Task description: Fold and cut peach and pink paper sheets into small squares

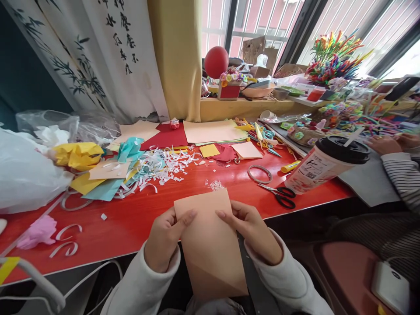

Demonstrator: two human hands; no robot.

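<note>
A peach-coloured sheet of paper (210, 245) is held between my two hands at the table's front edge, its lower part over my lap. My left hand (167, 236) pinches its left edge, thumb on top and fingers behind. On the opposite edge my right hand (252, 229) grips it the same way. Just beyond the sheet lies a small heap of tiny white paper bits (215, 185). Black-handled scissors (282, 196) rest to the right, beside a roll of tape or ring (260, 174).
A tilted-looking drink cup (323, 164) stands at the right. Shredded white paper (164, 168) and coloured sheets cover the left, near a white plastic bag (29, 175). Stacked paper (213, 130) lies at the back. Another person's striped sleeve (400, 175) is at far right.
</note>
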